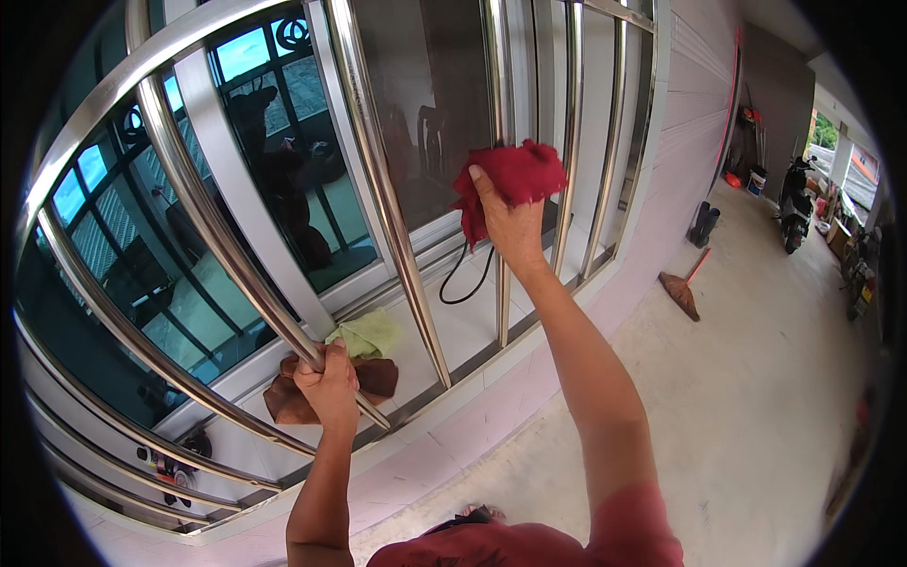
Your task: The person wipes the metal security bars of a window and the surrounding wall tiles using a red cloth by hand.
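My right hand (513, 225) holds a bunched red cloth (528, 170) against an upright stainless-steel bar (503, 298) of a window grille. Most of my fingers are hidden behind or under the cloth. Lower down and to the left, my left hand (329, 386) is wrapped around another steel bar (234, 248). Just behind that hand, a brown cloth or leather-like item (379, 375) lies on the white tiled sill (432, 305). A pale green cloth (367, 333) rests partly over it. A black cord (445, 287) loops below the red cloth, inside the bars.
Sliding window glass (305, 177) reflects the surroundings behind the bars. A toy-like object (177, 461) sits on the sill at lower left. On the concrete floor (737, 397) lie a broom (682, 292) and, farther off, dark boots (703, 223). A motor scooter (796, 205) stands beyond.
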`<state>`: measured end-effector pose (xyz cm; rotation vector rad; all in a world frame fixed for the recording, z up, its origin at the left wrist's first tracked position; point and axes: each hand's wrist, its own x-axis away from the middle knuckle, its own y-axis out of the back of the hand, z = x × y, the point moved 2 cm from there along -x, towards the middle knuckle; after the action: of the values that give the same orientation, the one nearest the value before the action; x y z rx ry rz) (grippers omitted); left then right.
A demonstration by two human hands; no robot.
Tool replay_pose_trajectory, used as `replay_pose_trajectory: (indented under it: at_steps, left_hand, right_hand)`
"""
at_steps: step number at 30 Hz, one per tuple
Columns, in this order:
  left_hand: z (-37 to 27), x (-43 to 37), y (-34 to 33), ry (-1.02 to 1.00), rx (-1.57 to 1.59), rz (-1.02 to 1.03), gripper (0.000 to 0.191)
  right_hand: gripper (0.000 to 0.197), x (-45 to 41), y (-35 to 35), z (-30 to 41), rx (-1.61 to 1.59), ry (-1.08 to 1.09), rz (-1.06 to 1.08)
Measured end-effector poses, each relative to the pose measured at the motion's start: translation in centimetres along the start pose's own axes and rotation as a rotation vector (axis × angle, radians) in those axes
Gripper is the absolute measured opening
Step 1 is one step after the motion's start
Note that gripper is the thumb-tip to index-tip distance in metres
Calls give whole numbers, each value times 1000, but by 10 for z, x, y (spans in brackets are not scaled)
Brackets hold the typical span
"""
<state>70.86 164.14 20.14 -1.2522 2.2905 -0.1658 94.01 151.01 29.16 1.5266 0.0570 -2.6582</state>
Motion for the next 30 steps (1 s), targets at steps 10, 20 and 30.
replay_pose_trajectory:
  at_steps: [10,20,30]
  left_hand:
    - [-4,4,-2,-41,-25,7,20]
    - [-5,4,-1,-16,-14,25,16]
    - [-1,7,-5,-92,-79,-155,14]
  right_hand:
    - [14,215,14,-81,165,-346,160]
    - [29,191,63,-60,-567,-737,-570]
    - [43,-104,88,0,-233,124,-343]
